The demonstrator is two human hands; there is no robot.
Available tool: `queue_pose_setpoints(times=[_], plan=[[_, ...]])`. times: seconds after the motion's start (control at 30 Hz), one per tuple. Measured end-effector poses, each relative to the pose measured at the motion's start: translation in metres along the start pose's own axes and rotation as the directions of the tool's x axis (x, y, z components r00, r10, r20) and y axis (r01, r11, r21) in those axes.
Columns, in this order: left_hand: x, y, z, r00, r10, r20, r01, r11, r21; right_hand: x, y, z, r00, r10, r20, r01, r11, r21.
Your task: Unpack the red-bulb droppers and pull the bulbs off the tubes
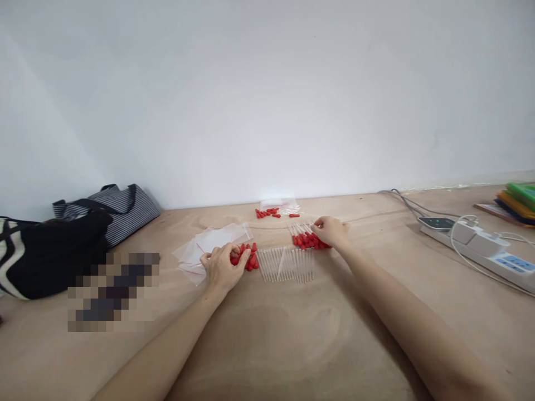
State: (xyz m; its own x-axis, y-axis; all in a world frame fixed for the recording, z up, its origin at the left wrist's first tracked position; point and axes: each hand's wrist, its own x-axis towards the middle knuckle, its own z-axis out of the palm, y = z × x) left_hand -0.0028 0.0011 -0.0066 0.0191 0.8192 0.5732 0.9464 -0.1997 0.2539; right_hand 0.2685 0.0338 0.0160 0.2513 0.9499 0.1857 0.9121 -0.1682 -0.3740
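Though red pieces (252,263) border left grip (241,254) and right grip (314,224), I can't tell whether either's closed.

On the light-brown wooden table (292,345), a row of thin clear rods (282,263) lies centrally. A pile of small red bulb-shaped pieces (253,260) adjoins its left end, with flat clear plastic bags (221,238) farther left. A second red heap (307,240) lies behind the row's right part. Farther back are scattered red pieces (274,211). At far left, a black cloth bag (54,262) lies before a striped fabric bag (144,207); at right lies a white plastic power strip (512,266).
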Motion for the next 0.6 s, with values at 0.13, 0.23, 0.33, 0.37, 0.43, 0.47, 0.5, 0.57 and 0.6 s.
queue_pose_setpoints(times=[0.13,0.23,0.33,0.37,0.43,0.47,0.5,0.57,0.6], plan=[[0.0,0.002,-0.002,0.998,0.022,-0.052,-0.022,1.0,0.009,0.004,0.005,0.005,0.999,-0.011,0.048,0.012,1.0,-0.003],[-0.001,0.004,-0.004,0.995,0.055,-0.079,-0.055,0.998,0.007,0.003,-0.002,0.013,0.998,-0.023,0.06,0.024,1.0,-0.016],[-0.003,0.006,-0.004,0.993,0.077,-0.089,-0.077,0.997,0.007,0.001,-0.007,0.017,0.999,-0.006,0.051,0.007,1.0,-0.024],[-0.004,0.007,-0.004,0.991,0.091,-0.094,-0.09,0.996,0.009,0.001,-0.008,0.018,0.999,0.004,0.045,-0.003,1.0,-0.023],[-0.005,0.009,-0.004,0.987,0.125,-0.105,-0.125,0.992,0.006,0.001,-0.009,0.017,0.999,0.025,0.027,-0.025,1.0,-0.014],[-0.007,0.01,-0.004,0.983,0.146,-0.112,-0.147,0.989,0.001,0.0,-0.01,0.015,0.999,0.032,0.015,-0.032,0.999,-0.003],[-0.008,0.011,-0.004,0.978,0.169,-0.12,-0.171,0.985,-0.008,-0.001,-0.011,0.013,0.999,0.036,0.001,-0.036,0.999,0.012],[-0.009,0.017,-0.005,0.969,0.213,-0.125,-0.219,0.975,-0.039,-0.005,-0.016,0.009,0.999,0.027,-0.026,-0.025,0.998,0.06],[-0.009,0.02,-0.006,0.965,0.234,-0.119,-0.242,0.968,-0.064,-0.009,-0.018,0.008,0.999,0.013,-0.035,-0.01,0.996,0.091]])
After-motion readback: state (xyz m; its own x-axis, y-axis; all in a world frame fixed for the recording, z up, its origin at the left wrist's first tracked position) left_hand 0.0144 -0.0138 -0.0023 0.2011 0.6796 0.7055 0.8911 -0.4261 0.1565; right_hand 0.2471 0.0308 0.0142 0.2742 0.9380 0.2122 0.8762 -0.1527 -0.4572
